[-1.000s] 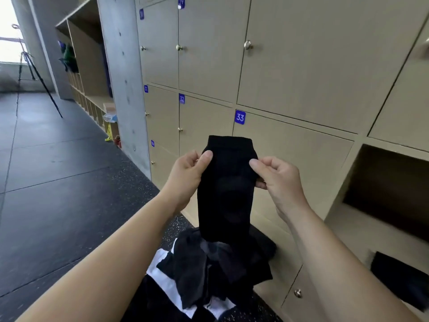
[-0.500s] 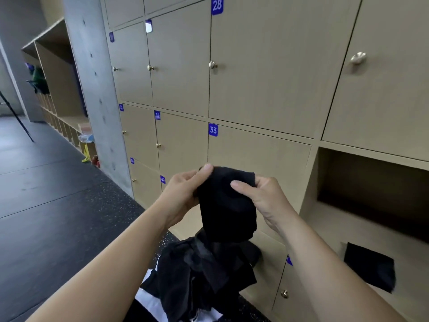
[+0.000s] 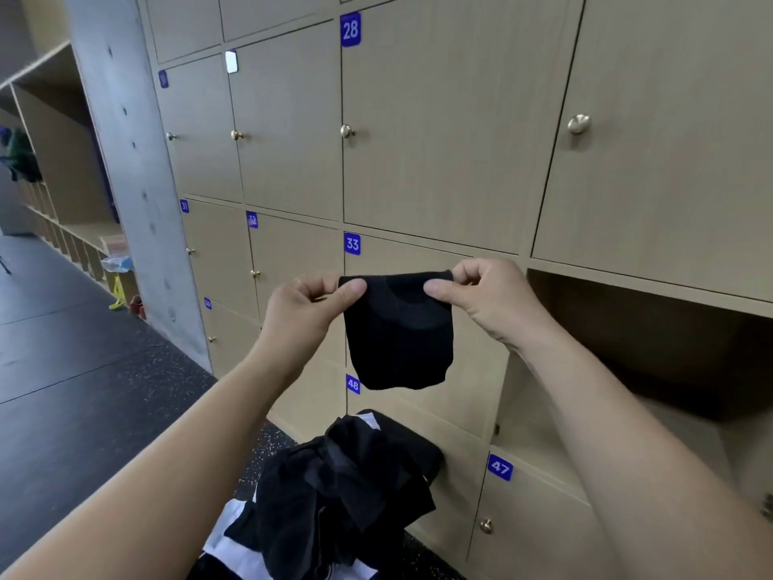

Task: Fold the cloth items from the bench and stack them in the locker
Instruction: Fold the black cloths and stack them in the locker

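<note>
I hold a small black cloth (image 3: 399, 341) up in front of me by its top edge, folded over so that it hangs short and roughly square. My left hand (image 3: 307, 305) pinches the top left corner between thumb and curled fingers, and my right hand (image 3: 481, 299) pinches the top right corner the same way, so the cloth is stretched flat between the two hands and hangs free below them, touching nothing else. It hangs in front of the closed locker door numbered 33 (image 3: 352, 244), with its lower edge just above the tag numbered 48 (image 3: 353, 384). Straight below it, well apart from my hands, lies a rumpled pile of dark cloth items (image 3: 347, 491) with a strip of white fabric (image 3: 234, 546) showing under its near side; I cannot tell what the pile rests on. To my right, just beyond my right hand, is the open locker (image 3: 669, 349), its inside dark. A concrete pillar (image 3: 138, 182) stands at the left end of the lockers.
</note>
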Tool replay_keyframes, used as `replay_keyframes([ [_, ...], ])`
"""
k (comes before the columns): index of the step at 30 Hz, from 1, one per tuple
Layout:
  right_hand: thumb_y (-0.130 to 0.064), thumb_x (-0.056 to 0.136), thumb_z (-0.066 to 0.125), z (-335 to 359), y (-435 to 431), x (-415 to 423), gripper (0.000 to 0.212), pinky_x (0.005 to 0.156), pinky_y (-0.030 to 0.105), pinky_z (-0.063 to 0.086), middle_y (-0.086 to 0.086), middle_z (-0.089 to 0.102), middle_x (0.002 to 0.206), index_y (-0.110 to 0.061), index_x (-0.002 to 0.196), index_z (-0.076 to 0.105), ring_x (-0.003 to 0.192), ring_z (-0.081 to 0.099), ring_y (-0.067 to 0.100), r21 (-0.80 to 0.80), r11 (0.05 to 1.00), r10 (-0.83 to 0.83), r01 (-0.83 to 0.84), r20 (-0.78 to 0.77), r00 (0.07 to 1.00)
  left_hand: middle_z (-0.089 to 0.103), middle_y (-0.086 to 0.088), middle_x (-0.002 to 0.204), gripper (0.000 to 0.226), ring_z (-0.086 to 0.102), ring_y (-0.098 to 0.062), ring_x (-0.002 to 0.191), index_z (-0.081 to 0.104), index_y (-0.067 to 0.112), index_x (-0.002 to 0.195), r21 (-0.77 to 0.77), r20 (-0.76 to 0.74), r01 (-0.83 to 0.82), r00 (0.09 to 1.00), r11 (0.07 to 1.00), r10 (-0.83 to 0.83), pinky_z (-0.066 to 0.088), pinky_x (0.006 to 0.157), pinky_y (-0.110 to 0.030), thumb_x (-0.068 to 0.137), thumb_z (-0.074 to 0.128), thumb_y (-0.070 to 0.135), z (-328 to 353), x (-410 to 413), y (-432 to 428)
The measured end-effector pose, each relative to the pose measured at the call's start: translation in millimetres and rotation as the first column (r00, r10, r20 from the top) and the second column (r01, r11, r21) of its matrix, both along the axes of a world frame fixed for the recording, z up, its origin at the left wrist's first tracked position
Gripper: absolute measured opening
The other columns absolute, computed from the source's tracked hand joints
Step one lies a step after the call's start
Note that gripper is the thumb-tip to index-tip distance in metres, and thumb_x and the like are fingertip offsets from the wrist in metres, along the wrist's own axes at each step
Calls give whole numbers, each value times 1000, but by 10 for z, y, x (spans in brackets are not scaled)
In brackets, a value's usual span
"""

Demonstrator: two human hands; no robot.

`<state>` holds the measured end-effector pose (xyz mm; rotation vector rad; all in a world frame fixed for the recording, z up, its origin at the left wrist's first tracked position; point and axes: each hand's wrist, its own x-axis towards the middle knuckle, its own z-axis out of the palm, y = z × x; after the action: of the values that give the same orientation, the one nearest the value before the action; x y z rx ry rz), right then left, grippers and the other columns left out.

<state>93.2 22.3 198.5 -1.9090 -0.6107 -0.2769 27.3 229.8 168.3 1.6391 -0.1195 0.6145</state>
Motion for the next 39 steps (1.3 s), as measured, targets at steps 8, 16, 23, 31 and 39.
replay_keyframes([
  [8,-20,78,78,326,15,127,34,70,35,43,9,53,69,-13,60,49,68,50,19,260,965,32,-11,-75,997,64,7,60,41,60,-8,57,64,-5,111,-283,-84,113,986,952,-142,49,70,-28,93,64,31,326,278,-179],
  [16,-17,81,76,218,-59,169,32,67,35,50,10,56,69,-10,63,49,67,54,20,270,962,-15,45,-113,994,67,-7,76,27,62,-20,69,65,5,84,-311,-104,69,989,948,-106,53,73,-31,88,72,31,251,441,-259],
  [23,-29,75,81,-125,-355,26,47,70,28,49,6,70,87,-20,107,48,78,68,15,104,994,44,-21,-220,974,62,-8,71,31,59,-21,68,59,10,74,-199,-74,159,982,967,-176,49,67,-33,74,77,35,-115,248,-432],
  [31,-34,87,68,-437,-529,-80,22,61,21,47,0,67,72,-13,85,72,67,62,10,-116,951,210,-286,-435,876,64,-2,61,23,58,-11,52,62,10,72,-142,-150,289,939,947,-309,47,50,-19,67,79,25,-414,271,-785],
  [39,-24,90,64,-789,-737,6,38,58,27,42,14,58,66,11,77,58,63,55,19,202,978,15,51,-311,950,72,-7,112,64,69,-22,102,67,15,119,-431,-281,250,876,867,-392,53,92,-38,74,74,60,-947,528,-956],
])
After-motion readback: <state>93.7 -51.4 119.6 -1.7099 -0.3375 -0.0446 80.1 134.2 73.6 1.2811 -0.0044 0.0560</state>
